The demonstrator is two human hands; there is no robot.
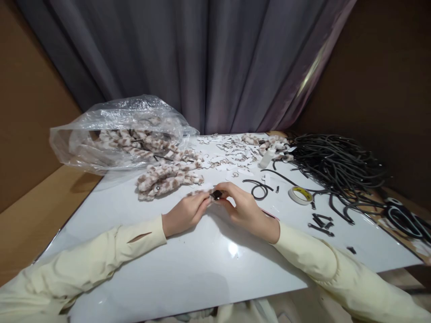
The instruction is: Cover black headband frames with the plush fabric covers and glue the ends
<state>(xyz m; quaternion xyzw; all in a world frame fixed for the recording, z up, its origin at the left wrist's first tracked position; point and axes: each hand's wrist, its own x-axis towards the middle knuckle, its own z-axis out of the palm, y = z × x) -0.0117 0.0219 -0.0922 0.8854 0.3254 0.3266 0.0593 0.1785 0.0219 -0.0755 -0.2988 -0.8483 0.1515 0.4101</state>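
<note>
Close together over the middle of the white table, my two hands work on one small item. My left hand (186,211) is closed, pinching a fluffy white-and-brown strip (198,193), most of it behind the fingers. At the strip's right end sits a small black piece (216,194), and my right hand (244,211) has thumb and fingers curled around it. Whether the piece is a cord end or a clip I cannot make out. Left of my hands lies a bundle of fluffy spotted strips (158,181) with a small round metal part on it.
A clear plastic bag (134,107) of similar fluffy strips stands back left. Metal clasps (232,157) lie scattered behind my hands near a small bottle (267,158). To the right are a tape roll (301,196), short black pieces (321,222), black cords (336,161) and scissors (404,217).
</note>
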